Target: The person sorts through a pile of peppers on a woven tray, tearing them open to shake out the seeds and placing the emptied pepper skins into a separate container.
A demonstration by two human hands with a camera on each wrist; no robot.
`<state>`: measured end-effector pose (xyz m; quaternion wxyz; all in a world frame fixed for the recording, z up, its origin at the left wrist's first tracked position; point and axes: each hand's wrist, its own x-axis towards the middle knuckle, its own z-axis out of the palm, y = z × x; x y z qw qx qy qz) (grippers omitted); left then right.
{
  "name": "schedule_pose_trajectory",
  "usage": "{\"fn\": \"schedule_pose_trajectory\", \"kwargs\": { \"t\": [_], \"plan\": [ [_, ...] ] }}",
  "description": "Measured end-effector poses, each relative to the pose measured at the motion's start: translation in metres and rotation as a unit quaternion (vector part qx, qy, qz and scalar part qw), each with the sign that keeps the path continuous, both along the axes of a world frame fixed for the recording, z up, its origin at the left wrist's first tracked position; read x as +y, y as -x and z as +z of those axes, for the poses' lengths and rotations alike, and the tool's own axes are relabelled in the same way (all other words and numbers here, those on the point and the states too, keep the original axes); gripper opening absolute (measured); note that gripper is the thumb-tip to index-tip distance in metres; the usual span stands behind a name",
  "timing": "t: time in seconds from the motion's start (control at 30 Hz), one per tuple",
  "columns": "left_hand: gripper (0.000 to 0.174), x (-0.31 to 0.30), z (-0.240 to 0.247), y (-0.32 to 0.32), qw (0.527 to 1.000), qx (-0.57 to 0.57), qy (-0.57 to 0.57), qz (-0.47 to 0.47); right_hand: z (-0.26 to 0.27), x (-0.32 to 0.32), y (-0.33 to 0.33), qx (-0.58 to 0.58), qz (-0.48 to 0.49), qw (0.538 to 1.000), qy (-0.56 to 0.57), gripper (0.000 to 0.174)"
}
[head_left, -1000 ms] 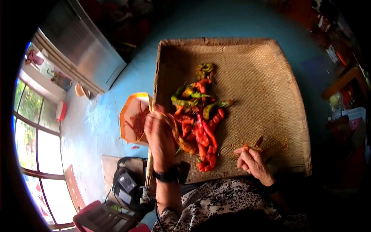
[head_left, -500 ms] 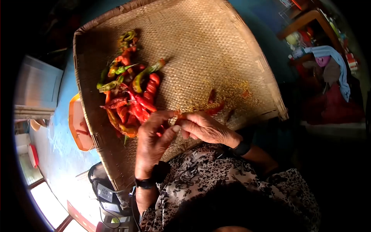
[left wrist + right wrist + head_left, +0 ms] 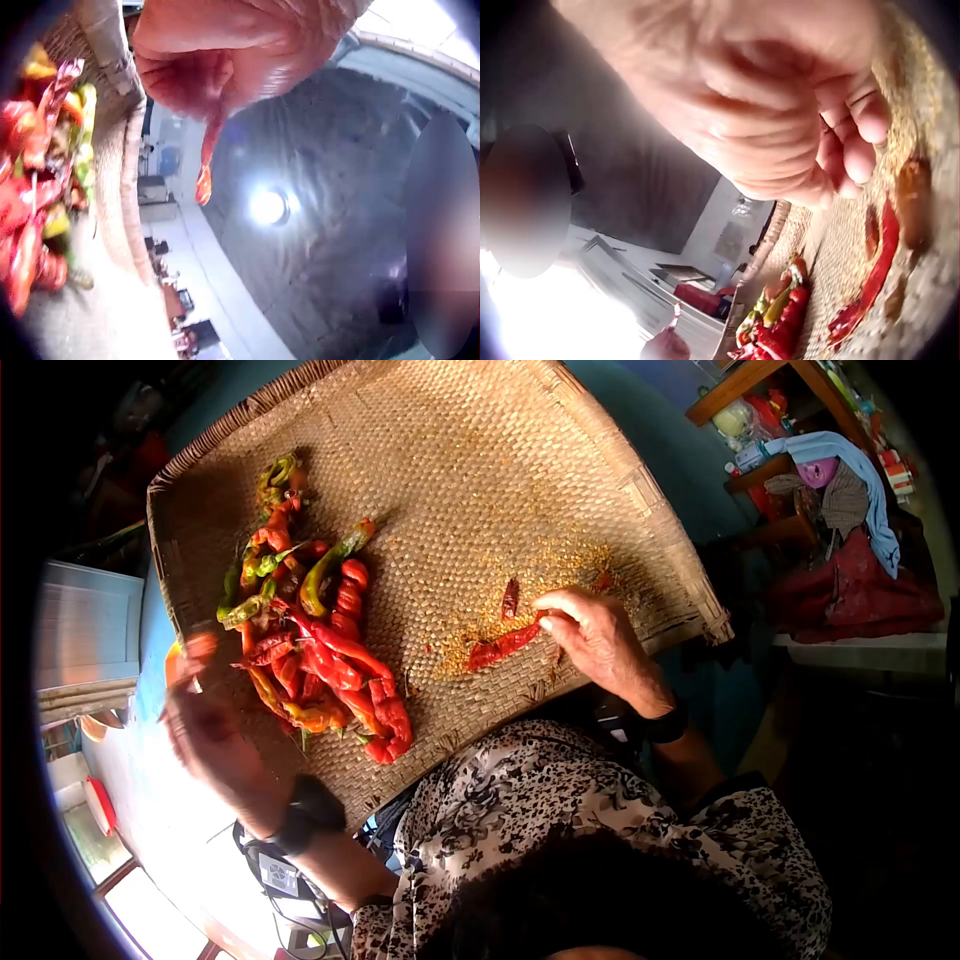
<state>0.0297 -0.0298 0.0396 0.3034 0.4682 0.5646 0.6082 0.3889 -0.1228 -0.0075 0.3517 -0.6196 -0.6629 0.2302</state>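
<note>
A wide woven tray (image 3: 450, 490) lies before the person. My left hand (image 3: 215, 745), blurred, is over its left rim beside the pepper heap. In the left wrist view this hand pinches a thin red pepper strip (image 3: 212, 146), its tip hanging down. The heap of red, orange and green peppers (image 3: 330, 645) lies on the left of the tray. My right hand (image 3: 605, 645) is low over the right part, thumb and forefinger at one end of a split red pepper (image 3: 503, 649). Next to that lies a small dark red pepper (image 3: 511, 599). Yellow seeds (image 3: 560, 565) are scattered around them.
An orange-edged box (image 3: 173, 657) shows just past the tray's left rim, mostly hidden by the left hand. Below left lies a black bag (image 3: 250, 838) with a device and cables. At right, blue and red cloths (image 3: 860, 590) hang over furniture.
Half a second ago both hands met over the tray's front; since then the left has swung out left and the right has moved right to the split pepper. The head view has shifted and turned.
</note>
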Motion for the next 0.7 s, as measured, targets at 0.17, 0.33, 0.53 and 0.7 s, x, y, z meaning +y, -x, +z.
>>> {"fn": "schedule_pose_trajectory", "kwargs": {
  "t": [0.17,0.33,0.53,0.7],
  "plan": [
    [0.043,0.022,-0.027,0.083,0.938,-0.339,-0.012,0.077,0.002,-0.002,0.003,-0.101,0.027,0.994,0.025,0.018],
    [0.048,0.01,-0.056,0.06,0.854,-0.44,-0.029,-0.278,-0.007,0.008,0.011,-0.231,0.073,0.97,-0.026,0.012],
    [0.026,-0.042,-0.033,-0.085,0.962,0.003,0.132,-0.237,-0.001,0.013,0.011,-0.158,0.05,0.986,-0.017,0.009],
    [0.023,-0.061,-0.048,-0.127,0.897,-0.062,0.216,-0.381,-0.003,0.011,0.027,0.033,0.007,0.999,-0.03,0.013]
  ]
}}
